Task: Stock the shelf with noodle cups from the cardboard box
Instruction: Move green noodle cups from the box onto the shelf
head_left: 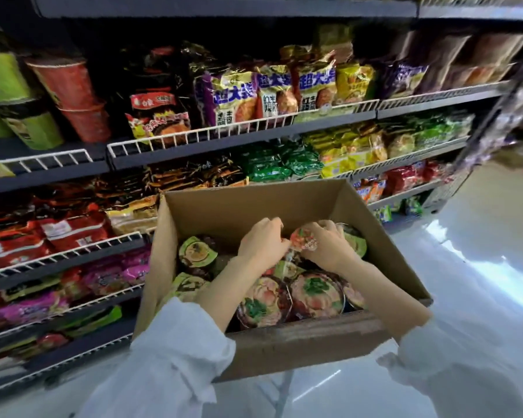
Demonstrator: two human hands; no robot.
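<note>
Both hands are reaching into the open brown cardboard box [287, 342], which is standing beside the dark wire-fronted shelf [194, 137]. The left hand [261, 241] and right hand [329, 245] are curling round a red-lidded round noodle cup [304, 239], apparently gripping it from both sides. Lifting straight up should be clearing the neighbouring cups.

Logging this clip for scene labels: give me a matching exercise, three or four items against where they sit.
Items:
1. red-lidded cup
2. cardboard box
3. tall red and green cups
4. green-lidded cup

Places:
A. upper shelf at left, behind no rail
B. between left hand and right hand
C. lying in the box's left side
D. in front of the shelves, open-topped

Pairs: 1-B, 2-D, 3-A, 4-C
</note>
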